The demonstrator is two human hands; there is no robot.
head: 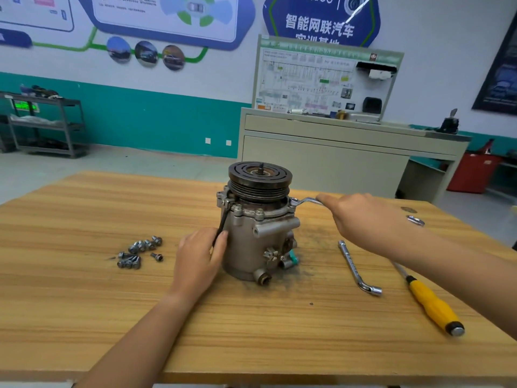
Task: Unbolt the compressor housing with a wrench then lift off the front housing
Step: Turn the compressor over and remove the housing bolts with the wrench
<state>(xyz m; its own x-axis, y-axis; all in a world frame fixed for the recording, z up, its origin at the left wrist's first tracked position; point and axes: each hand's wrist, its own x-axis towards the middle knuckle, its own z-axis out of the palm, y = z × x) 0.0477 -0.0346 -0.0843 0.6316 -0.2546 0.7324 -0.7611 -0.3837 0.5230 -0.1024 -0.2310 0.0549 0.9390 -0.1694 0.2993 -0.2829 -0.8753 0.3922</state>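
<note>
The right hand [361, 219] lies palm down over the handle of a bent silver ring wrench [307, 201]. Its fingers are curled onto the handle and the forefinger is stretched along the shaft, while the ring end sits on a bolt at the right edge of the flange. The left hand [198, 256] presses against the left side of the casting, thumb and fingers closed round a dark flat wrench [221, 225] that slants up to the flange's left edge. Just right of the right forearm, on the pale wooden table [84, 289], lie a chrome L-shaped socket wrench [356, 267] and a yellow-handled screwdriver [430, 303], whose tip is hidden under the arm. A small shiny metal ring [415, 220] lies near the wrist. Well to the left of the left hand is a loose heap of grey flanged bolts [140, 252]. Behind the table stand a beige cabinet [321, 163] carrying a wiring-diagram board, a red bin [472, 172] at the right and a grey shelf trolley [47, 124] at the far left. The grey cast-metal compressor [251, 247] stands upright at the table's middle, between the two hands, in a smudge of dark grime. A black grooved pulley [260, 180] with a threaded shaft stub caps it. Beneath that is the front housing [277, 213], a rusty-edged flange seated on the body with two bolt heads [259, 212] showing on the near side. Ports and a green plug jut out low on the right.
</note>
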